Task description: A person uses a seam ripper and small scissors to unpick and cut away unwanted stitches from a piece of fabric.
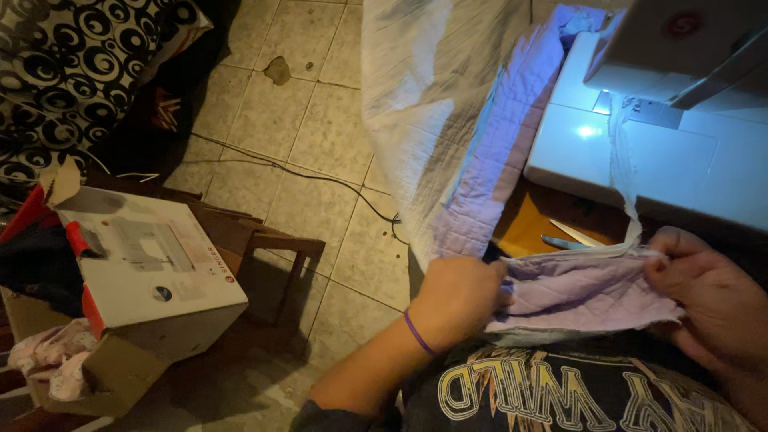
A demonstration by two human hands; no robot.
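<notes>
A lilac quilted fabric piece (580,292) is stretched between both hands just above my lap. My left hand (460,296) grips its left edge with fingers closed; a purple band circles that wrist. My right hand (712,300) pinches its right edge. A thin white strip (622,172) rises from the fabric up to the needle area of a white sewing machine (640,152). The quilted fabric continues as a long lilac band (496,152) draped over the table's left side, with white cloth (416,104) beside it.
Scissors (570,238) lie on the wooden table in front of the machine. A white cardboard box (148,268) sits on a dark wooden stool at left. A black cable (320,178) crosses the tiled floor. A black-and-white patterned cushion (72,72) is at top left.
</notes>
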